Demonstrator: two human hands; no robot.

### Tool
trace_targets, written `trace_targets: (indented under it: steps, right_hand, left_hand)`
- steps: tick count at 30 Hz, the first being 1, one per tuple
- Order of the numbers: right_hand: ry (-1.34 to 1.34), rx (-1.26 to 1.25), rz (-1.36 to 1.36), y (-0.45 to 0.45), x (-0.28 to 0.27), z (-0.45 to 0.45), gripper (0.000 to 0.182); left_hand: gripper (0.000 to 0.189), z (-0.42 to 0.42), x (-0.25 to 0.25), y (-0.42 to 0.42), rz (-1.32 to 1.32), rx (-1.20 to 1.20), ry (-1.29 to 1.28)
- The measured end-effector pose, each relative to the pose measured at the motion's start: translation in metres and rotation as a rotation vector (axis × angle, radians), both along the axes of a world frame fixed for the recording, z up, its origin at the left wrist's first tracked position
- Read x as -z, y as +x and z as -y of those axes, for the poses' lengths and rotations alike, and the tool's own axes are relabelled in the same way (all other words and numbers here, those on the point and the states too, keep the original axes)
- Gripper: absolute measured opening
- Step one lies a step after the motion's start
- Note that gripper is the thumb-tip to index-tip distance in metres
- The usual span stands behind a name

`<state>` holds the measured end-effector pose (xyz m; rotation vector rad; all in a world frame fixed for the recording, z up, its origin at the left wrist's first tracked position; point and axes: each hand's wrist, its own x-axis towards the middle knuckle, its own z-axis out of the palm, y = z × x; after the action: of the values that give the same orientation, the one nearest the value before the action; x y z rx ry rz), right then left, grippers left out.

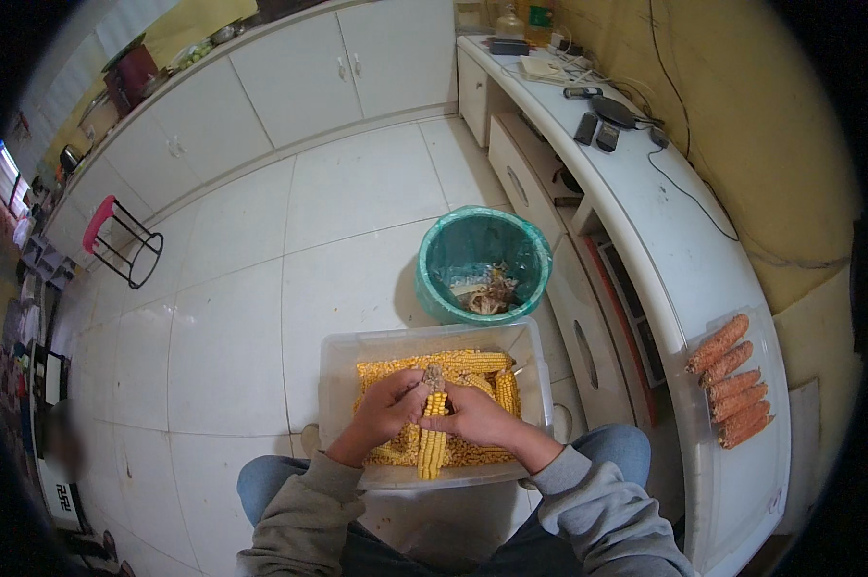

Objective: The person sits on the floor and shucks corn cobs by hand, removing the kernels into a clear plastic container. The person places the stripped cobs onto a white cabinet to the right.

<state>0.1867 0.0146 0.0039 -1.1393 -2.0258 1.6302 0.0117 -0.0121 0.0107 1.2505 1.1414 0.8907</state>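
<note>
Both of my hands are around one yellow corn cob [432, 443], held over a clear plastic bin [340, 360]. My left hand [393, 405] grips its far end, where a pale, frayed tip [433, 378] sticks up between the hands. My right hand [481, 415] is wrapped around the cob from the other side, thumb across the kernels. Beneath the hands, the bin holds loose yellow kernels [391, 363] and several whole cobs [505, 389] along its right side. My hands hide the middle of the bin.
A green lined bucket [427, 288] with husk scraps [490, 299] stands just beyond the bin. Several stripped cobs [737, 397] lie on the white counter [665, 238] at right, with remotes [585, 128] and cables farther back. A pink-topped stool [99, 223] stands on the tiled floor at left.
</note>
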Motion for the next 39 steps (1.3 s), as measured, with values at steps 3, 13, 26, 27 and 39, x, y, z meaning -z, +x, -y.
trace_targets:
  steps: [3, 13, 26, 27, 39]
  right_hand:
    - [0.114, -0.026, 0.026, -0.001, 0.006, 0.0, 0.052]
    - [0.089, 0.062, -0.039, -0.001, 0.005, -0.002, 0.058]
    - [-0.163, 0.261, -0.205, -0.004, 0.003, -0.007, 0.053]
    - [-0.144, 0.272, -0.162, -0.003, 0.004, -0.007, 0.055]
    - [-0.226, 0.608, -0.442, -0.019, 0.017, 0.0, 0.041]
  left_hand:
    - [0.015, 0.002, 0.002, 0.007, 0.002, -0.039, 0.087]
    - [0.016, -0.003, 0.021, 0.006, -0.309, -0.055, 0.467]
    - [0.017, 0.007, 0.024, 0.018, -0.118, -0.122, 0.167]
    - [0.017, 0.007, 0.021, 0.022, -0.125, -0.114, 0.167]
    - [0.016, 0.008, 0.046, 0.035, -0.096, -0.296, 0.333]
